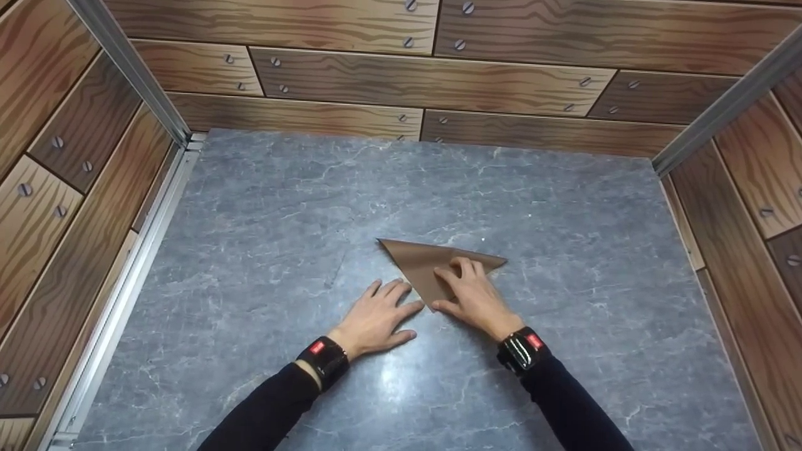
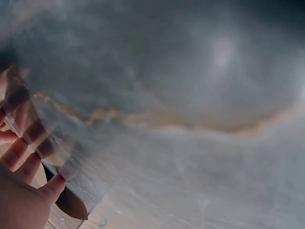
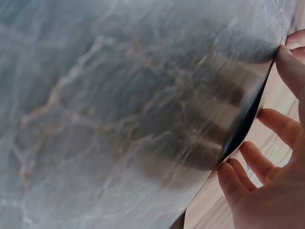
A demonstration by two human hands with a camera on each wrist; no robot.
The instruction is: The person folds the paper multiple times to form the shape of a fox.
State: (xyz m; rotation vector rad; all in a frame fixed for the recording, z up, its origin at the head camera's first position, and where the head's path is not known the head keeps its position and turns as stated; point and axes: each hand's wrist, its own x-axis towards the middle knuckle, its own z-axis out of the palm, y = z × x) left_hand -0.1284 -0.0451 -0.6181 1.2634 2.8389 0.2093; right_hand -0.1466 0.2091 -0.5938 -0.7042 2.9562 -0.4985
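Note:
A brown sheet of paper (image 1: 413, 260), folded into a triangle, lies on the marbled grey tabletop (image 1: 301, 207). My right hand (image 1: 473, 294) rests on its right part, the fingertips and thumb touching the paper. From the right wrist view, the paper's edge (image 3: 243, 126) bows slightly up off the surface beneath those fingers. Flat on the tabletop to the left is my left hand (image 1: 379, 316), fingers spread, its fingertips close to the paper's lower left edge. In the left wrist view a corner of the paper (image 2: 72, 205) shows past the left fingers.
Wood-patterned panels (image 1: 432, 81) stand behind the tabletop and along both sides. Metal rails (image 1: 125, 269) run along the left edge, and grey posts (image 1: 720, 106) rise at the back corners. Light reflects off the surface between the forearms.

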